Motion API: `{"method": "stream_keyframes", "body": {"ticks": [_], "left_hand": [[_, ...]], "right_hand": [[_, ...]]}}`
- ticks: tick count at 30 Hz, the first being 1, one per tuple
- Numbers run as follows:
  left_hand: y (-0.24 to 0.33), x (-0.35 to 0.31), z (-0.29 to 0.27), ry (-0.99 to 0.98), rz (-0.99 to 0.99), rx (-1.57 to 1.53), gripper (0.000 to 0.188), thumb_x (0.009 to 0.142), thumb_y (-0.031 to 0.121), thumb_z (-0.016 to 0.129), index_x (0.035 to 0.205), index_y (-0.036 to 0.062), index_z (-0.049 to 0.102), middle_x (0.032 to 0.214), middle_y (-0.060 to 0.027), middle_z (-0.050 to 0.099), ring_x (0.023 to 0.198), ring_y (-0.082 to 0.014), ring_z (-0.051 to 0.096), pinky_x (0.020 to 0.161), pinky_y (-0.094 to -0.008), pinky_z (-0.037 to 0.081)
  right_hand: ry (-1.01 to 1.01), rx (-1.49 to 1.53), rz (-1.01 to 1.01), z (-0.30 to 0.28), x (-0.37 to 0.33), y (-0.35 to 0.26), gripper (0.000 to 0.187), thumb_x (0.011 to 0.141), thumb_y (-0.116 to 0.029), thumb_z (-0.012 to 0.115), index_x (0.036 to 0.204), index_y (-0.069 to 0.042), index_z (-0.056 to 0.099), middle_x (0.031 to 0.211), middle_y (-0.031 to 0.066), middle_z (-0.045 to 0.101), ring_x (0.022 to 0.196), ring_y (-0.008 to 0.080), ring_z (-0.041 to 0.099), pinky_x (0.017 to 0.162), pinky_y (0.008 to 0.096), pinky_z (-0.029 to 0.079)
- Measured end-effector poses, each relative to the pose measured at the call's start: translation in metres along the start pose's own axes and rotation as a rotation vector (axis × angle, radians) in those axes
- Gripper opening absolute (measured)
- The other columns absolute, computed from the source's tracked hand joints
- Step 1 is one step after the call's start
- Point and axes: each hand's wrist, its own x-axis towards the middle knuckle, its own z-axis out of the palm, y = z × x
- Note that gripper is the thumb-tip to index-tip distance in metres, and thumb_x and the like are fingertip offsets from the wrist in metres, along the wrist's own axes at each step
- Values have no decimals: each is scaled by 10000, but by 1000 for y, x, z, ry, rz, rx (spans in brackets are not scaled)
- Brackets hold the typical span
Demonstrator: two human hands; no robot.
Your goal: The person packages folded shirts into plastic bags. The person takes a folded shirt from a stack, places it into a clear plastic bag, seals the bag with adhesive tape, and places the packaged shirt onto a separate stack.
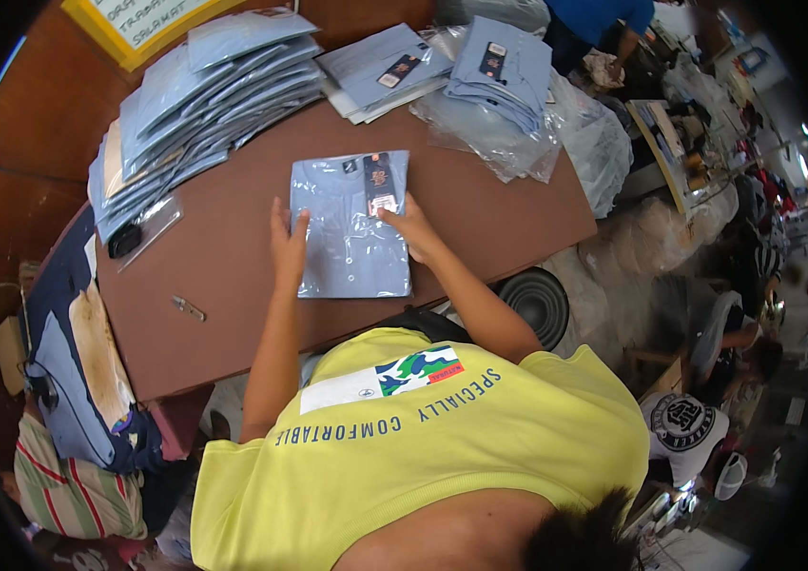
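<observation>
A folded light-blue shirt in a clear plastic bag (342, 243) lies in front of me on the brown table (233, 247), with a dark hang tag (381, 181) at its upper right. My right hand (413, 233) grips the right edge of the bagged shirt, thumb on the front near the tag. At the opposite edge is my left hand (290, 243), its thumb touching the bag and its fingers stretched out beside it, apart from the thumb.
Bagged blue shirts form a tall stack (223, 81) at the back left. Further folded shirts (499, 71) with tags lie at the back right, over loose clear plastic (527, 147). A small metal cutter-like tool (189, 307) rests at left. Other people work beyond the table.
</observation>
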Motion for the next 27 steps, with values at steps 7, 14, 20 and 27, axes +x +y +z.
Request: {"method": "stream_keyframes", "body": {"ticks": [7,14,20,27], "left_hand": [[-27,-26,13,7,270,521,543,907,257,558,1381,62,379,1382,-173,407,1287,-358,337,1085,-459,219],[2,-39,68,76,307,668,470,888,240,572,1323,113,452,1361,-141,413,1289,-327,331,1067,-483,214],[32,13,131,-66,518,554,324,850,139,605,1169,89,574,1271,-144,469,1209,-320,396,985,-455,335],[79,145,295,-306,445,161,344,860,220,606,1148,32,587,1078,-166,599,943,-310,577,846,-386,450]], "right_hand": [[218,102,-446,-48,42,-66,486,838,48,575,1289,-40,416,1113,75,570,976,159,550,873,304,456],[290,177,-193,-76,167,-153,932,819,-519,635,1472,-120,102,1473,185,272,1331,332,300,1086,436,213],[1089,-650,-134,-209,183,-185,742,727,-310,662,1368,-100,352,1393,182,352,1277,437,325,1018,525,332],[784,-534,-153,-334,197,-169,486,722,-251,707,1126,-53,523,920,107,563,839,222,527,706,413,433]]}}
